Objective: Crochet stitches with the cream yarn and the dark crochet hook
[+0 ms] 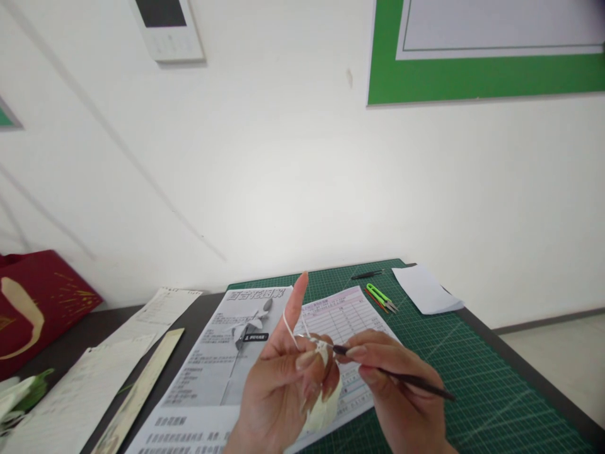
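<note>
**Hands at Work With Hook and Yarn Over the Cutting Mat**

A white wall (293,164) fills the upper view. It carries a green-bordered board (472,79) at upper right and a white wall panel (167,28) at upper left.

Below it, a dark table (89,331) bears a green cutting mat (482,372) on its right half. A red bag (42,296) stands at the table's far left.

A printed instruction sheet (212,372) lies across the mat's left edge. A ruled form sheet (347,312) lies just beside it to the right. A pale ruler (142,384) lies left of the instruction sheet.

A blank white paper (425,289) rests at the mat's far right corner. Green thread snips (380,296) and a dark pen-like tool (367,275) lie near it.

The left hand (278,394) is raised above the sheets. Its index finger points up and its other fingers are closed on a white crocheted piece (326,408). White yarn (288,328) loops over the raised index finger and runs down to the piece.

The right hand (404,397) pinches a dark crochet hook (406,379) between thumb and fingers. The hook's tip meets the yarn at the left hand's fingertips, and its handle points lower right.
</note>
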A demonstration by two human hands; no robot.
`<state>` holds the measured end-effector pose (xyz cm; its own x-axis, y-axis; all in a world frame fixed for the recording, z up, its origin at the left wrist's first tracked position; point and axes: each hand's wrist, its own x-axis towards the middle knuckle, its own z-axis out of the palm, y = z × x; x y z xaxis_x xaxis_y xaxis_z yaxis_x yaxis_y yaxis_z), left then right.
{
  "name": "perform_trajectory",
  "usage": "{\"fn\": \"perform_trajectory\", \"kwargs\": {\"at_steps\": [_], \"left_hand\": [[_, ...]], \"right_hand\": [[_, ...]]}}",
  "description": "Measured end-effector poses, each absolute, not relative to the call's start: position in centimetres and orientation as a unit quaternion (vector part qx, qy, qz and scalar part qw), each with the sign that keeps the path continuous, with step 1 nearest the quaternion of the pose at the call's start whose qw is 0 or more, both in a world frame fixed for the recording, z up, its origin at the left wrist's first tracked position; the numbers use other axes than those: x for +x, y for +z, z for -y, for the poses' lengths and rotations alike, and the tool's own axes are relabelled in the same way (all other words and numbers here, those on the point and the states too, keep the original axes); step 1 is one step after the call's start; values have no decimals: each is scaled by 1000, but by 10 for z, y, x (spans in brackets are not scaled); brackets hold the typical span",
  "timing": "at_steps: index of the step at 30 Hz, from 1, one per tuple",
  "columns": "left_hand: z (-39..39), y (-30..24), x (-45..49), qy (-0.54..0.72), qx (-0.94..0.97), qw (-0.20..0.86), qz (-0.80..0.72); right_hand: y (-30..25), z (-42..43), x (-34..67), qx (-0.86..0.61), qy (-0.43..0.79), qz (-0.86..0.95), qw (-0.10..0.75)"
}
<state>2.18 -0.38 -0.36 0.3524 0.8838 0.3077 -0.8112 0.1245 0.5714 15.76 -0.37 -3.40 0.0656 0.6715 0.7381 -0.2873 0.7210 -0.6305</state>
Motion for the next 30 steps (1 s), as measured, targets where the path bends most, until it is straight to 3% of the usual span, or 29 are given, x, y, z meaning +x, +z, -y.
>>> {"fn": "perform_trajectory", "kwargs": {"at_steps": [11, 30], "left_hand": [[0, -8, 12, 579, 374, 725, -10], [0, -2, 8, 557, 366, 746, -16]], "right_hand": [[-38, 2, 161, -141, 488, 480, 715], [-31, -2, 173, -127, 461, 532, 699]]}}
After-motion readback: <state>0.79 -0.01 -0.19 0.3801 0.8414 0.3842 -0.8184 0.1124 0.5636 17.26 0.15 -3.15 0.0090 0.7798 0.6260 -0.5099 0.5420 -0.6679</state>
